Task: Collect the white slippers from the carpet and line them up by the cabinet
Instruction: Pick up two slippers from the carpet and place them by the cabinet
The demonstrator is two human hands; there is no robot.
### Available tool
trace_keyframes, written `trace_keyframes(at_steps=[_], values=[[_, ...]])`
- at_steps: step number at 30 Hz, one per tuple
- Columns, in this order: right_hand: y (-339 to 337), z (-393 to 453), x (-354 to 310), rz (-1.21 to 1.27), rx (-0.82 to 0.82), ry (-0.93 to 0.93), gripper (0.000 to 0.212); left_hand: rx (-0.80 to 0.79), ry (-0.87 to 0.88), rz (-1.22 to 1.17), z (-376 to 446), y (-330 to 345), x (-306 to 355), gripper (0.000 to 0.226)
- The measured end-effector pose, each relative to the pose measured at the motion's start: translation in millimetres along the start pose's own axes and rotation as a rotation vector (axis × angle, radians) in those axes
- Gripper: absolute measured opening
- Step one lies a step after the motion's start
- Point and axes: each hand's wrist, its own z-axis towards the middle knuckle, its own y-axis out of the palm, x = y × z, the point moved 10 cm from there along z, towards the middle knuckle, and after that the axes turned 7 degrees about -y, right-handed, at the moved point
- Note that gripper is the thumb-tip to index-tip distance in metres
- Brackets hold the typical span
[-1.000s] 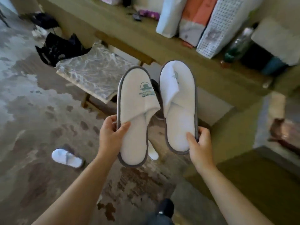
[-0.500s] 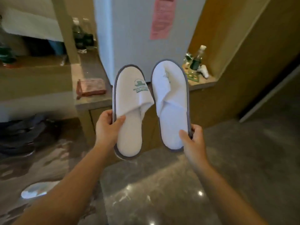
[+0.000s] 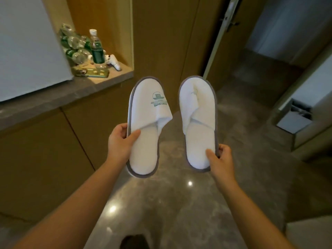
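Note:
I hold two white slippers with grey trim up in front of me, toes pointing away. My left hand (image 3: 121, 143) grips the left slipper (image 3: 146, 130), which bears a green logo, by its left edge near the heel. My right hand (image 3: 220, 159) pinches the right slipper (image 3: 198, 126) at its heel. The slippers hang apart over the glossy stone floor (image 3: 176, 203). A wooden cabinet (image 3: 53, 159) with a dark stone top stands at the left, close to the left slipper.
Plastic water bottles (image 3: 93, 49) and small items sit in a niche on the cabinet top. A white panel (image 3: 27, 47) fills the upper left. An open doorway (image 3: 269, 51) lies ahead on the right, with a low white unit (image 3: 294, 117) at the far right.
My view has swung right, away from the carpet and bench toward the cabinet and doorway. Both hands keep their hold, and the slippers have spread a little farther apart.

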Motion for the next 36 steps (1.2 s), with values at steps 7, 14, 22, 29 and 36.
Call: trace_keyframes(at_steps=[7, 14, 22, 29, 36], values=[[-11.3, 109.3, 60.1, -0.031, 0.017, 0.107, 0.025, -0.019, -0.041, 0.054, 77.9, 101.1, -14.2, 0.024], [42.1, 261.2, 82.9, -0.079, -0.128, 0.139, 0.031, 0.097, -0.126, 0.088, 190.1, 162.5, -28.5, 0.033], [106.3, 367.7, 128.4, -0.082, -0.369, 0.242, 0.019, 0.238, -0.349, 0.079, 270.5, 184.8, -69.9, 0.026], [180.5, 444.2, 222.6, -0.198, -0.582, 0.3, 0.024, 0.409, -0.551, 0.017, 301.4, 200.4, -153.9, 0.019], [240.2, 504.6, 353.7, -0.263, -0.618, 0.329, 0.029, 0.486, -0.704, -0.069, 340.8, 260.0, -276.8, 0.018]])
